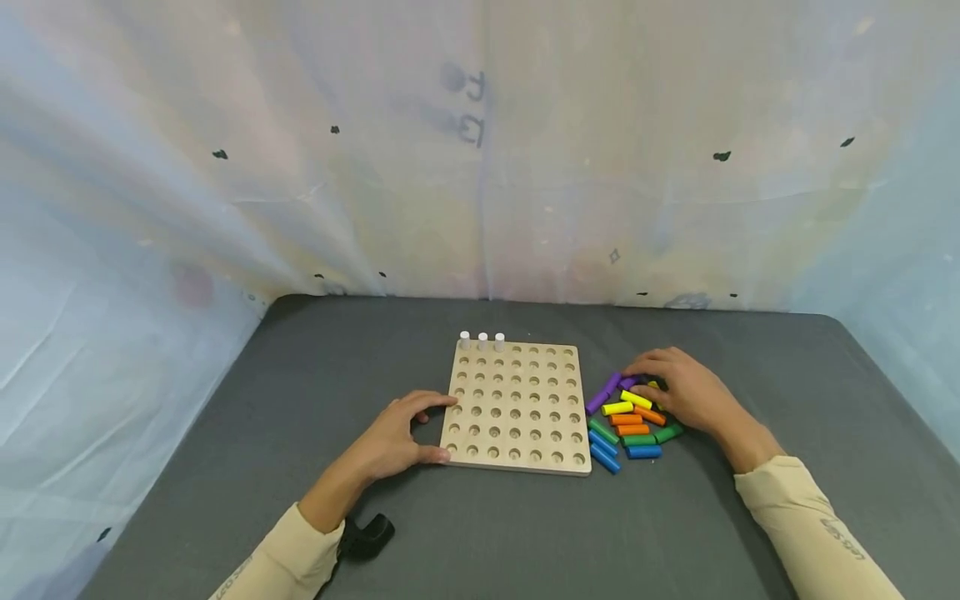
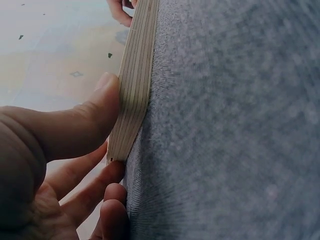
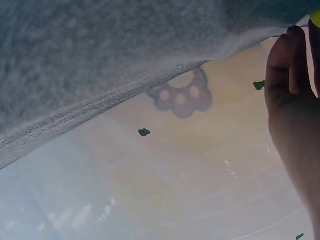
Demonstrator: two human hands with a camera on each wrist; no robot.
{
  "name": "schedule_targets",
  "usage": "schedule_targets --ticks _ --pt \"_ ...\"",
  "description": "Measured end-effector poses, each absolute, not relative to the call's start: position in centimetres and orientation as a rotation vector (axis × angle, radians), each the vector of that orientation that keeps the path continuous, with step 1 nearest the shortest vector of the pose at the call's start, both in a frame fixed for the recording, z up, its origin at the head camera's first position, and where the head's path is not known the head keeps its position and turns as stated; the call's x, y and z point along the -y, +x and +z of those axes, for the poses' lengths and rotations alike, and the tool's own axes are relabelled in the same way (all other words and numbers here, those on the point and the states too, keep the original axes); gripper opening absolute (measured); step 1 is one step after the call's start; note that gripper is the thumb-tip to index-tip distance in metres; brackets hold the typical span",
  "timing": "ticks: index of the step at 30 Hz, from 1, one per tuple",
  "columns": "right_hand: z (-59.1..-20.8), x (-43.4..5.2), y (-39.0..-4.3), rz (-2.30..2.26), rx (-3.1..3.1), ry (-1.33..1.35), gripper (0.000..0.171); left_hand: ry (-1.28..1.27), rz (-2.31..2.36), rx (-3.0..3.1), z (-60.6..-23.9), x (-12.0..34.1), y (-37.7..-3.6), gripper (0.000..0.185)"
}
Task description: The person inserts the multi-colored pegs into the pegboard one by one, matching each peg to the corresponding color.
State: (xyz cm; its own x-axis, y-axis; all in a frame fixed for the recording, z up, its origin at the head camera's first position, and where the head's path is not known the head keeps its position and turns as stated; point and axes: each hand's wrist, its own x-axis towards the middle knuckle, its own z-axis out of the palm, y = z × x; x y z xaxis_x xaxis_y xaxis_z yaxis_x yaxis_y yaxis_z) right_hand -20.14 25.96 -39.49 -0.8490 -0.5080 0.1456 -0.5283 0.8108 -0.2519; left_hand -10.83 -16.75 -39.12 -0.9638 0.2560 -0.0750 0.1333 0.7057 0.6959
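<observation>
A square wooden pegboard (image 1: 525, 385) with rows of round holes lies on the table. Several white pegs (image 1: 482, 342) stand upright in its far-left holes. My left hand (image 1: 397, 435) rests at the board's left side, forefinger and thumb spread apart along the edge. In the left wrist view, the thumb (image 2: 102, 102) lies against the layered wooden edge (image 2: 132, 90). Right of the board, my right hand (image 1: 686, 387) reaches into a pile of coloured pegs, its fingertips around a purple peg (image 1: 628, 382); I cannot tell whether they pinch it.
Loose purple, yellow (image 1: 617, 408), orange (image 1: 632, 430), green (image 1: 668, 433) and blue pegs (image 1: 643, 452) lie close to the board's right edge. A black strap-like object (image 1: 367, 537) is by the left wrist. Behind the grey table (image 1: 510, 542) hangs a pale patterned curtain (image 1: 555, 167).
</observation>
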Motion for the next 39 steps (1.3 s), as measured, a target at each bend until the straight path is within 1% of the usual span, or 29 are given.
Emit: schedule_targets --ticks 6,12,18,27,32,39 --pt "-39.6 -26.0 -20.0 0.482 2.828 0.792 0.017 0.281 1.099 -2.749 -39.5 16.6 -10.6 0.069" --pt "-39.5 -26.7 -19.3 0.529 2.796 0.682 0.019 0.267 1.118 -2.744 -39.9 16.4 -10.2 0.068" --pt "-39.6 -27.4 -18.5 0.518 2.746 0.597 0.018 0.262 1.143 -2.733 -40.1 16.3 -10.0 0.068" --pt "-39.1 -27.3 -18.6 0.516 2.746 0.586 0.020 0.281 1.148 -2.743 -40.0 16.4 -10.2 0.068" --pt "-39.0 -27.9 -19.1 0.507 2.680 0.529 0.021 0.303 1.158 -2.746 -40.0 16.5 -10.8 0.068" --pt "-38.7 -27.6 -19.1 0.540 2.698 0.440 0.023 0.263 1.152 -2.744 -39.6 16.8 -10.7 0.068"
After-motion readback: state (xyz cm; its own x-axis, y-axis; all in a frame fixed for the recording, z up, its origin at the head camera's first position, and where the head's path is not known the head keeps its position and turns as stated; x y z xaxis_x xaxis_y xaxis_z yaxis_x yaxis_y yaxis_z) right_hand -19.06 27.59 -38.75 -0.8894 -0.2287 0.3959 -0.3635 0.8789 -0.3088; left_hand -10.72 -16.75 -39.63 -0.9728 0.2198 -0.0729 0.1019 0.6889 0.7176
